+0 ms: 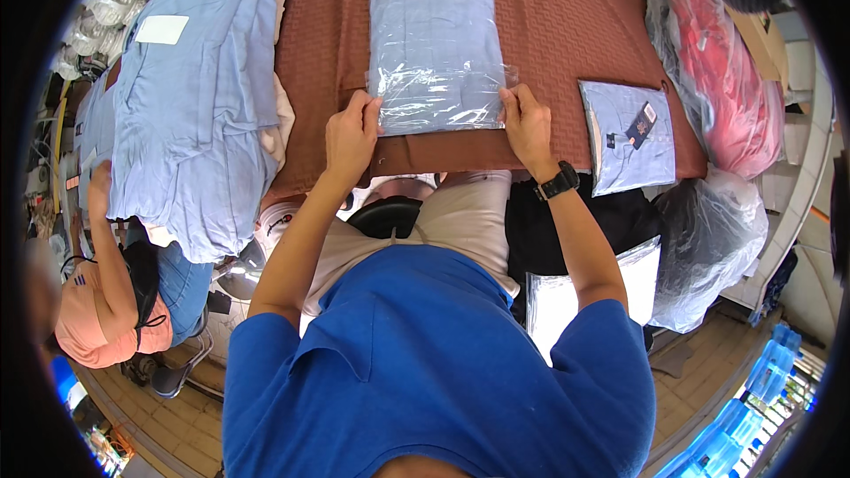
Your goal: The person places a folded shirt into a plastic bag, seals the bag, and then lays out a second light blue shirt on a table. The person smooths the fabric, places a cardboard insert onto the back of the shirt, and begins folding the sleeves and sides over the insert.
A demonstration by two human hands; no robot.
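Note:
A folded light-blue shirt (432, 26) lies flat on the table in front of me, its near half covered by a clear plastic bag (438, 104). My left hand (353, 131) pinches the bag at its near left edge. At the opposite edge my right hand (529, 127), with a black watch on the wrist, pinches the plastic in the same way. To the right lies another folded blue shirt (624, 155) with a dark tag on it. Whether the bag reaches over the shirt's far half is hard to see.
A brown textured cloth (567, 26) covers the table. Blue shirts (199, 97) are heaped at left, with a white card (162, 29) on top. A seated person in an orange top (124, 319) works there. Bagged red goods (726, 80) and clear plastic (713, 243) stand right.

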